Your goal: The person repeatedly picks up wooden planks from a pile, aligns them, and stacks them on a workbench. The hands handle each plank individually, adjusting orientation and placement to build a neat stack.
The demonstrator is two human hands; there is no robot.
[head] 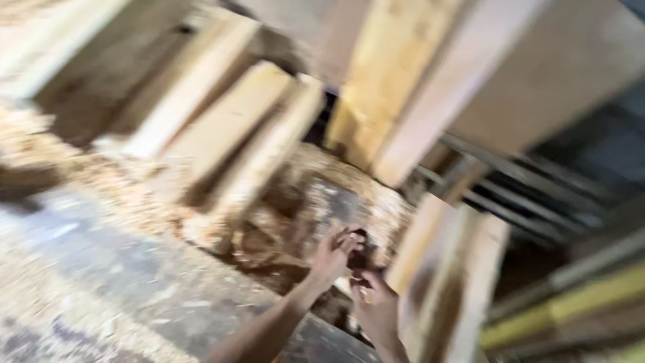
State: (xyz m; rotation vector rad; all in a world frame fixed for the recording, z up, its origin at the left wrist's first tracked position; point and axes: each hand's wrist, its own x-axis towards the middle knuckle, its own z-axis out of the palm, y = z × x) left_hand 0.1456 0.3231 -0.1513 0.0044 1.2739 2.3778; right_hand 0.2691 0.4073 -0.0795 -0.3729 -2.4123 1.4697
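Pale wooden planks [222, 128] lean above a sawdust heap [80, 168]; right of the heap, grey metal rails [531, 195].

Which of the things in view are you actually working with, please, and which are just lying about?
In hand:
- left hand and right hand, fingers meeting on a small dark piece, too blurred to identify

Lying about:
- leaning wooden planks
- sawdust heap
- upright board
- metal rails

This is a woodworking workshop or sawmill. Rough pale planks [222, 128] lean in stacks, and more boards [430, 87] stand at the right. Sawdust [60, 161] lies in heaps on the grey floor [114, 262]. Metal rails [531, 195] show behind the wood.
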